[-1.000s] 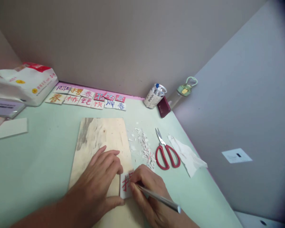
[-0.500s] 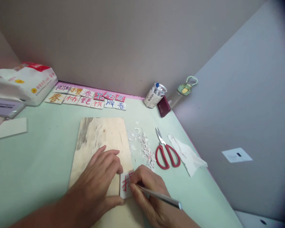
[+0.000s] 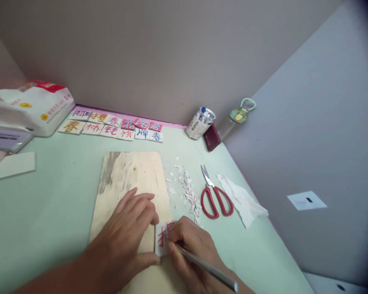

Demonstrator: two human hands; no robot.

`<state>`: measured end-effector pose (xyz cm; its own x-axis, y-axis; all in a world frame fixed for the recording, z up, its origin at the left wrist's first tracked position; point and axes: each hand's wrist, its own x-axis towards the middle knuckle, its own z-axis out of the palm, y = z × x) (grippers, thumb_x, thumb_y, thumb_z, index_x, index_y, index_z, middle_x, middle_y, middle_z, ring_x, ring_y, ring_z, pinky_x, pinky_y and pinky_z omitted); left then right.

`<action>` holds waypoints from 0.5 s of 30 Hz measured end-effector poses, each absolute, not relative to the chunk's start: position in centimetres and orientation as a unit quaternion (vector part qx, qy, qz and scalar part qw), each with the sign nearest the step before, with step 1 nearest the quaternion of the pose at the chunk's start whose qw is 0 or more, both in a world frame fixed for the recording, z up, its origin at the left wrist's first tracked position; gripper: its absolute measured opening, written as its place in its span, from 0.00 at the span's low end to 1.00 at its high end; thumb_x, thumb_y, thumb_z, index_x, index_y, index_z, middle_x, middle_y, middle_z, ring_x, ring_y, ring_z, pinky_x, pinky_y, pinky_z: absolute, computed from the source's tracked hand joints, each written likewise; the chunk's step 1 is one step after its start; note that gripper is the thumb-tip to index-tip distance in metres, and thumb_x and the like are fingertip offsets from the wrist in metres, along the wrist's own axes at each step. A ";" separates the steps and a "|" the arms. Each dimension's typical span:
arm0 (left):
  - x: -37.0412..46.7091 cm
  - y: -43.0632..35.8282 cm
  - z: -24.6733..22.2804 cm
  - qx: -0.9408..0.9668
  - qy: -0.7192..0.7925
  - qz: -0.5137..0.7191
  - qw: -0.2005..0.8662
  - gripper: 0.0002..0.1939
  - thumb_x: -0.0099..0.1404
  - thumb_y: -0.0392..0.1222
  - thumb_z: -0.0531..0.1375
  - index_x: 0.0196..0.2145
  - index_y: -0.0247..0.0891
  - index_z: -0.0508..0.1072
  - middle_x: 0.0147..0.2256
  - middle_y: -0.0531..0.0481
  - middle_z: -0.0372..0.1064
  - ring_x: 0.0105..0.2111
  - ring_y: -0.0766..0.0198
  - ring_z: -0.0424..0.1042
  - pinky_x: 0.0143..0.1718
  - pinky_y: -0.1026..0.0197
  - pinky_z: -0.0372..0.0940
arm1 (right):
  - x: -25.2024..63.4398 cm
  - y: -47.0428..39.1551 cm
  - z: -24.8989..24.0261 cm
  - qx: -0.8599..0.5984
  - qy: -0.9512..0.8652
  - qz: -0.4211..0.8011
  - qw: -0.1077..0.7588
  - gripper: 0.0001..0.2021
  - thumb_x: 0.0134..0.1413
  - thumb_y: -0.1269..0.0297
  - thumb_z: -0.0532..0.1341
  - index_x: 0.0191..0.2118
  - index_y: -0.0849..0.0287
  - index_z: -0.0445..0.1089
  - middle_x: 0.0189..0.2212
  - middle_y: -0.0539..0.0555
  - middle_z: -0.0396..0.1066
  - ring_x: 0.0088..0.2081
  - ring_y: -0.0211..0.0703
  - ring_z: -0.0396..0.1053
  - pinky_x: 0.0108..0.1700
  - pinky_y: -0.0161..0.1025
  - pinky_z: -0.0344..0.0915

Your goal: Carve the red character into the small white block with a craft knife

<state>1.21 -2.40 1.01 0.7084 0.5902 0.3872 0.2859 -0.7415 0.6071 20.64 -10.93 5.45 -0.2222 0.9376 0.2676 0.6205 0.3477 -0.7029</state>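
A small white square tile (image 3: pixel 160 246) with a red handwritten character lies on the wooden board (image 3: pixel 135 171), near its right edge. My left hand (image 3: pixel 133 228) rests on the board, its thumb and index finger pressing the tile's near and far left corners, the other fingers spread. Pinched in my right hand (image 3: pixel 191 241) is a slim carving knife (image 3: pixel 210 268) with a silver handle pointing down to the right. Its tip meets the tile but is mostly hidden by my fingers, which also cover the tile's right part.
White shavings (image 3: pixel 187 190) lie right of the board, beside red-handled scissors (image 3: pixel 216 200) and a crumpled tissue (image 3: pixel 243 200). Lettered tiles (image 3: pixel 110 130) line the back. A tissue pack (image 3: pixel 46 108) sits back left; a can (image 3: pixel 199 124), maroon box (image 3: pixel 212 138) and bottle (image 3: pixel 233 120) stand back right.
My right hand has shifted slightly, and the end of the knife handle has swung a little down and to the right. My left hand and the tile have stayed put.
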 end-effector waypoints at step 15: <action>1.8 -2.6 1.2 0.899 0.249 0.299 0.201 0.30 0.49 0.36 0.72 0.38 0.45 0.54 0.42 0.50 0.65 0.57 0.45 0.66 0.68 0.35 0.47 | 19.6 -10.6 4.4 -0.495 -0.775 0.107 0.378 0.09 0.56 0.76 0.55 0.34 0.53 0.58 0.24 0.47 0.66 0.24 0.38 0.63 0.26 0.35 0.58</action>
